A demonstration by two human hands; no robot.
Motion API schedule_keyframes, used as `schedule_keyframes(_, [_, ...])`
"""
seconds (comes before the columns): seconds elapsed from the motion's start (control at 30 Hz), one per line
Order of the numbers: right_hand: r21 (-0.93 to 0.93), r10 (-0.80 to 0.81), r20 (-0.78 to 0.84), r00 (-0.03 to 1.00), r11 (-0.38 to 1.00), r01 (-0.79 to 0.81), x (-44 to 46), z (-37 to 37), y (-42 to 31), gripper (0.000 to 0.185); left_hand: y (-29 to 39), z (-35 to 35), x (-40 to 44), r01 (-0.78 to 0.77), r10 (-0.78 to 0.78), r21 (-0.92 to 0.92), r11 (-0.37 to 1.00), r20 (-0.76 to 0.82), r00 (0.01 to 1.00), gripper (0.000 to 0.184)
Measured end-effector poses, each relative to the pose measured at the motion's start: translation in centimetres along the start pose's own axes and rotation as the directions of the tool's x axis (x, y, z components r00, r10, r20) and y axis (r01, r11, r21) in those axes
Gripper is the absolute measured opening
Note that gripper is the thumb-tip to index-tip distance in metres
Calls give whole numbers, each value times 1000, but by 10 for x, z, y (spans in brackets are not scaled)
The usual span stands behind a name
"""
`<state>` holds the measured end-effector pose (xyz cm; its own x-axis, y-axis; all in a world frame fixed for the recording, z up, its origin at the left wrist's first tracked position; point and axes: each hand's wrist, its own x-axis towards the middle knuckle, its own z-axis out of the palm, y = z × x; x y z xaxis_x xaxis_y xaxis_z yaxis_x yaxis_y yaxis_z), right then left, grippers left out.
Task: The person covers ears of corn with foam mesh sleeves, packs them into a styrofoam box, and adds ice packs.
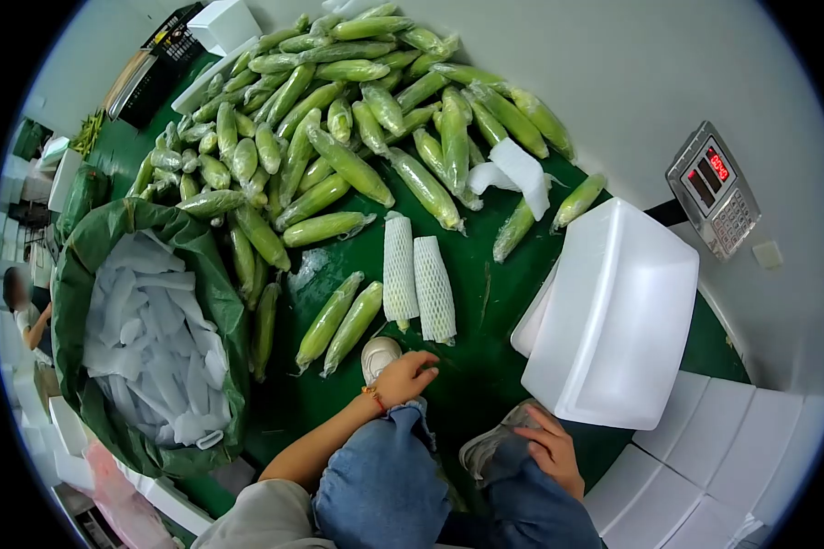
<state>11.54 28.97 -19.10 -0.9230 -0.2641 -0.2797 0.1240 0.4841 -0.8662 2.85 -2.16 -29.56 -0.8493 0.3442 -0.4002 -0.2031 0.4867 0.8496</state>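
My left hand is above my left knee and shoe, just below two corn ears in white foam net sleeves, which lie side by side. Nothing shows between its slightly bent fingers. To their left lie two plastic-wrapped corn ears. My right hand hangs by my right knee and shoe, fingers apart and holding nothing. Right of the sleeved ears, an open white foam box stands tilted. A large heap of wrapped corn covers the far side of the green floor.
A green sack full of white foam sleeves stands at the left. At the right are a scale display and stacked white boxes. Crumpled white foam lies on the corn. A person is at the far left.
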Motion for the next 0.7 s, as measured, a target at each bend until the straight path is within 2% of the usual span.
schedule_keyframes(0.03, [19,28,110,994,999,-30,13,1,-7,23,-5,-3,-1,35,-35,11,999,-26,999,33])
schedule_keyframes(0.13, [25,10,412,911,999,-22,52,14,-18,25,-25,-21,15,122,-66,252,960,-220,973,55])
schedule_keyframes(0.23, [3,-84,495,865,995,95,85,41,-22,33,-71,-20,58,154,-107,126,980,-319,942,86])
schedule_keyframes(0.3, [13,-142,544,827,987,161,107,57,-13,40,-76,-14,84,258,-186,136,957,-394,900,98])
schedule_keyframes(0.37, [4,-156,499,853,984,177,125,65,-7,41,-66,-6,105,352,-243,135,926,-500,831,107])
schedule_keyframes(0.47, [-47,-139,474,870,982,183,137,68,-11,41,-62,-22,114,221,-317,-246,944,-488,813,109])
schedule_keyframes(0.57, [-9,-95,498,862,993,115,134,60,-23,39,-83,-25,107,97,-277,-336,937,-542,794,106])
schedule_keyframes(0.6, [31,74,576,814,993,-112,131,56,-35,40,-95,-23,103,45,-260,-358,933,-582,771,104])
schedule_keyframes(0.63, [62,-9,589,808,998,-34,128,57,-29,40,-100,-22,94,83,-195,-210,974,-596,779,103])
schedule_keyframes(0.67, [94,-90,600,795,995,42,124,57,-23,40,-71,-33,75,201,-321,-289,936,-464,826,97])
schedule_keyframes(0.7, [77,-37,643,765,997,-17,123,54,-29,40,-56,-39,57,252,-394,-394,884,-338,855,87])
